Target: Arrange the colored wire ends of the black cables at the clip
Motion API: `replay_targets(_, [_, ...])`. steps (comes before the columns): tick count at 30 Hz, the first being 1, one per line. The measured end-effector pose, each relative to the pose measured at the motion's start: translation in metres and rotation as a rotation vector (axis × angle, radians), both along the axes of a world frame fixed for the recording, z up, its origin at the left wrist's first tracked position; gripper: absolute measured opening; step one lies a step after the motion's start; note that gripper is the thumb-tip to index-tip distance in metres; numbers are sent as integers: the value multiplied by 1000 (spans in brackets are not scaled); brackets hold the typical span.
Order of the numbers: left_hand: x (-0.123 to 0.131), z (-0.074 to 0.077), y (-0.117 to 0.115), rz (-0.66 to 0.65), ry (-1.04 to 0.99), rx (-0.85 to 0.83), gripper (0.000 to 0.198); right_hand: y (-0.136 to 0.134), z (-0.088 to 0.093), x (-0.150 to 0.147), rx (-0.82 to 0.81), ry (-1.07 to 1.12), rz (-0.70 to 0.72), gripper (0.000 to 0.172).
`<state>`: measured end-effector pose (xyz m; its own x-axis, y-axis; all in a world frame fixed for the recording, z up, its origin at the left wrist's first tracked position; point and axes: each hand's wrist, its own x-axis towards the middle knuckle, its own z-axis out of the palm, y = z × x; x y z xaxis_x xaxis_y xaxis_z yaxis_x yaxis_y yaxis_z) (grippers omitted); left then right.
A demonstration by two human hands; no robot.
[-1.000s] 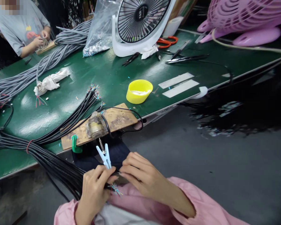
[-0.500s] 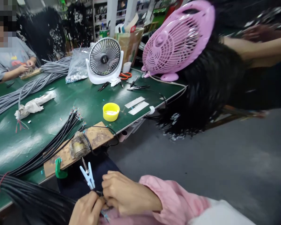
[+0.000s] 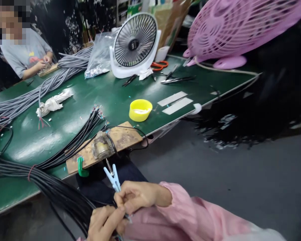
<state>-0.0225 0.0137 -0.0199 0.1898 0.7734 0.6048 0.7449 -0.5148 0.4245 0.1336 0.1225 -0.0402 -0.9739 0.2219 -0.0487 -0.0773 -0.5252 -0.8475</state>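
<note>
Low in the view my left hand (image 3: 104,222) and my right hand (image 3: 137,197) meet, fingers pinched together around thin wire ends that are mostly hidden. A light blue clothespin (image 3: 113,177) stands just above my right fingers, near a metal rod coming from a round motor-like part (image 3: 102,147). That part sits on a stained wooden board (image 3: 126,134) at the table edge, with a green clamp (image 3: 82,167) at its front. Black cables (image 3: 52,187), tied with a red band, run down towards my left hand. More black cables (image 3: 77,144) with stripped coloured ends lie across the board's left side.
On the green table (image 3: 110,97) are a yellow dish (image 3: 140,110), white strips (image 3: 177,105), tweezers (image 3: 178,80), orange scissors (image 3: 160,65), a white fan (image 3: 134,45), a pink fan (image 3: 215,33), grey cables (image 3: 47,82) and a cloth (image 3: 54,103). A person (image 3: 27,53) sits far left.
The view has shifted, so the table things appear further right. My right hand has turned, its fingertips now meeting my left fingertips. The other person's arms at the right are out of view.
</note>
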Motion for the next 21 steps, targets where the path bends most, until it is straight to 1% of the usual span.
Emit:
replay_targets(2, [1, 0, 1, 18, 23, 22, 15, -4, 5, 1, 4, 3, -115, 55])
replay_targets(6, [7, 2, 8, 95, 48, 129, 12, -13, 12, 4, 74, -92, -484, 51])
replay_targets(7, [9, 2, 9, 108, 42, 144, 10, -16, 13, 6, 106, -127, -547, 52])
replay_targets(8, [11, 3, 10, 114, 35, 154, 9, -19, 13, 7, 136, -157, -577, 53])
replay_targets(10, [14, 3, 12, 123, 20, 161, 8, -25, 12, 10, 186, -183, -586, 57])
replay_targets(12, [16, 3, 12, 127, 8, 156, 7, -30, 13, 13, 267, -191, -612, 58])
replay_targets(14, [17, 1, 11, 113, 11, 129, 9, -34, 16, 15, 417, -210, -686, 53])
replay_targets(17, [18, -2, 8, 124, 36, 98, 12, -39, 22, 16, 720, -232, -842, 42])
replay_targets(19, [19, -3, 8, 159, 63, 100, 13, -43, 25, 16, 915, -202, -949, 34])
replay_targets(21, [21, -1, 8, 170, 66, 89, 15, -47, 25, 16, 1089, -160, -1025, 27])
